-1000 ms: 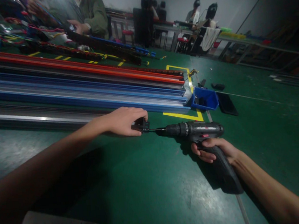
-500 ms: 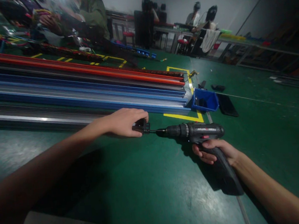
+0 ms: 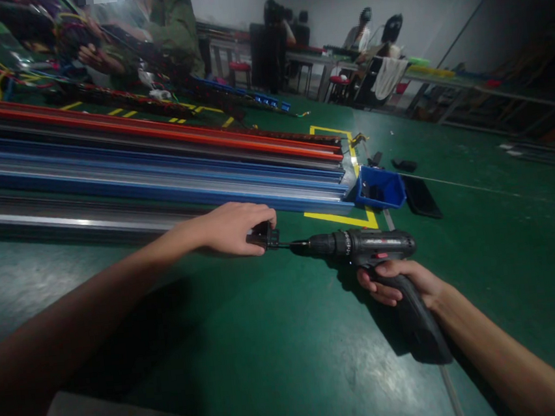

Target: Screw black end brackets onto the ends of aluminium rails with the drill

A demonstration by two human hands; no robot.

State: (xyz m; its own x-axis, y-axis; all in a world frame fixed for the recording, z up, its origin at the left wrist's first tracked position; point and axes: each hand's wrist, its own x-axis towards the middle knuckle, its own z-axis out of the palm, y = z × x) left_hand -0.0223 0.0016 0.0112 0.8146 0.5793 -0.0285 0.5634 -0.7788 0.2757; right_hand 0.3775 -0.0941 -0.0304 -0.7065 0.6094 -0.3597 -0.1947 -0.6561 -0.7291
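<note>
My left hand [image 3: 235,230] is closed on a small black end piece [image 3: 264,236] near the end of the dark metal profile [image 3: 82,221]. A black cordless drill [image 3: 382,244] lies level, its long bit pointing left and meeting the end piece. Around the drill's handle is my right hand [image 3: 402,281], with the thumb and index finger near the red-marked switch. Blue profiles [image 3: 207,188] and a red-orange profile [image 3: 192,132] lie side by side behind my left hand.
A blue bin [image 3: 381,188] with dark parts stands right of the profile ends, beside a black flat object [image 3: 421,195]. Yellow tape [image 3: 340,218] marks the green table [image 3: 270,339]. A person in a green sleeve [image 3: 175,35] works among wires across it; others sit farther back.
My hands and the drill have hardly moved. The other person's hand at the upper left has shifted a little.
</note>
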